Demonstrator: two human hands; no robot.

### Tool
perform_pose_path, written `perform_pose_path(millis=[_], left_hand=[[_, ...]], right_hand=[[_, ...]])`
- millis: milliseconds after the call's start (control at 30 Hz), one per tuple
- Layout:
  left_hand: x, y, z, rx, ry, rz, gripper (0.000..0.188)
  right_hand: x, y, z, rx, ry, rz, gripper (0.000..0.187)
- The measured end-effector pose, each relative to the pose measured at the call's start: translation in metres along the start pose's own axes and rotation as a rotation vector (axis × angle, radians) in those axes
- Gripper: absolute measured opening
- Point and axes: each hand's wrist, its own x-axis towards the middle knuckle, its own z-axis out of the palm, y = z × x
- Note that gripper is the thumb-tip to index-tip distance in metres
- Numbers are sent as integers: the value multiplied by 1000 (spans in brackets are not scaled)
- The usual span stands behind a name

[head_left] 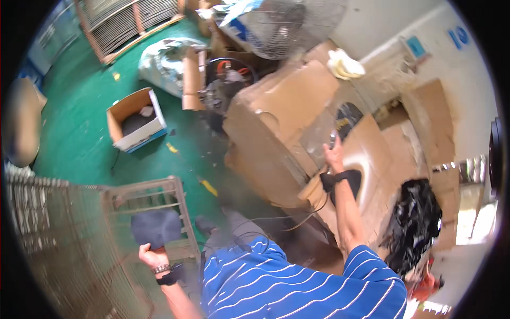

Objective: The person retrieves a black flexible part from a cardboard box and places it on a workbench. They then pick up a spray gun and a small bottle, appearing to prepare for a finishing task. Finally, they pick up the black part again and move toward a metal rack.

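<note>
My left hand (pixel 153 256), low on the left, grips the lower edge of a flat, dark blue-grey piece (pixel 156 228) with rounded corners. It is held up in front of a metal rack. My right hand (pixel 333 157) reaches forward over the cardboard, its fingers closed around a small shiny metal tool (pixel 333 139) whose kind is mostly hidden. Just beyond it lies a black oval piece (pixel 349 118) with yellow marking. A second dark rounded piece (pixel 355 185) shows on the cardboard (pixel 388 175) beneath my right wrist. Both wrists wear black bands.
A thin hose or cable (pixel 303 220) loops between my body and the cardboard. A slatted metal rack (pixel 178 204) stands close on the left. An open box (pixel 139 143) sits on the green floor. A large fan (pixel 281 26) is at the back; a black plastic bag (pixel 414 223) is at right.
</note>
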Motion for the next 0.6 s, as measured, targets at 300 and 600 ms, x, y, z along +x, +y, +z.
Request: perform_pose_path(millis=[300, 600], left_hand=[[-19, 9, 53, -40, 136, 129, 45], [9, -15, 104, -134, 44, 38, 57]], right_hand=[[59, 82, 153, -525, -260, 267, 58], [-115, -331, 168, 947, -1676, 657, 55]])
